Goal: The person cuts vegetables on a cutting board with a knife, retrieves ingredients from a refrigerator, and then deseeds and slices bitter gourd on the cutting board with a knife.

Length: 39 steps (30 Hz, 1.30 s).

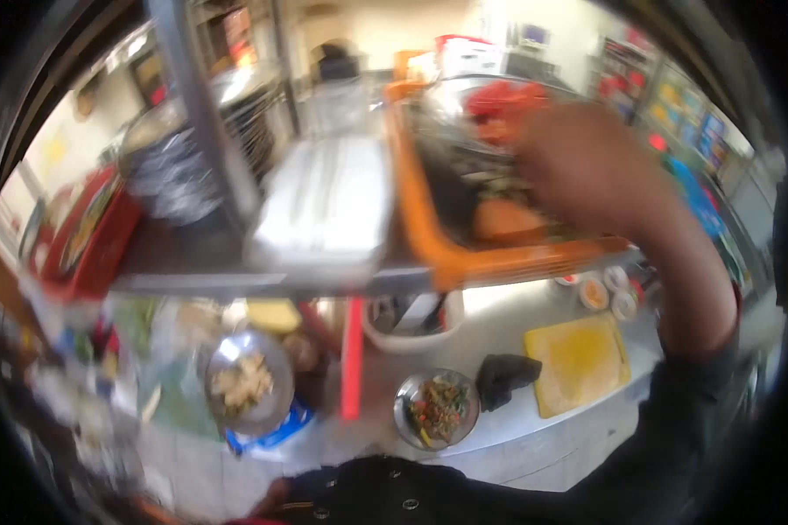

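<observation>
My right hand (578, 162) is raised over an orange crate (451, 258) on the upper shelf, smeared by motion. Its fingers do not show clearly, and I cannot tell whether it holds anything. Just beyond it, blurred red pieces (503, 101) lie in a shiny metal bowl (446, 96). An orange-coloured item (506, 220) sits in the crate below the hand. At the bottom edge, beside my dark jacket, a small patch of skin is probably my left hand (274, 500); its fingers are hidden.
On the lower counter stand a metal bowl of chopped mixed food (442, 411), a black cloth-like item (506, 378), a yellow cutting board (578, 366) and a metal bowl of pale pieces (245, 385). A white stack (328, 201) and red tray (87, 236) occupy the shelf.
</observation>
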Each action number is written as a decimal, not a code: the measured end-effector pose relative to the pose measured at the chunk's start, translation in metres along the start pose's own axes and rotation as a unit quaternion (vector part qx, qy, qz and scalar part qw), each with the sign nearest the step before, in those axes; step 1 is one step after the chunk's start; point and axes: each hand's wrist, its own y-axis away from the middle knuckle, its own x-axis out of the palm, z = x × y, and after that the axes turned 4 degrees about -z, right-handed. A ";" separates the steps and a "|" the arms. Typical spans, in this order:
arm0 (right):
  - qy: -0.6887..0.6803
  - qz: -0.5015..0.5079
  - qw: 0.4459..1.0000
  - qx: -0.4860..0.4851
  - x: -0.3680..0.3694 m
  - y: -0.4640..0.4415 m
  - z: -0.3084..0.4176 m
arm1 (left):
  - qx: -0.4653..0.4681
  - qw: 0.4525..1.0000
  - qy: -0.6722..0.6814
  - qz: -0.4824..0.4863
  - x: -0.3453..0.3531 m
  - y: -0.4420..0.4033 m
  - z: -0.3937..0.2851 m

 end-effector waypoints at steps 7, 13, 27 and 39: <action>0.049 0.033 0.995 -0.076 0.009 -0.004 0.006 | -0.304 0.916 0.205 0.164 -0.122 0.024 -0.059; -0.352 -0.190 0.912 0.096 0.108 0.021 -0.067 | -0.377 0.882 0.277 -0.061 -0.208 0.041 -0.026; -0.262 0.041 0.958 0.112 -0.128 0.077 0.226 | -0.519 0.760 0.126 -0.372 -0.298 0.099 0.223; -0.679 0.336 0.613 0.224 0.069 0.133 0.505 | -0.433 0.821 0.031 -0.371 -0.270 0.097 0.262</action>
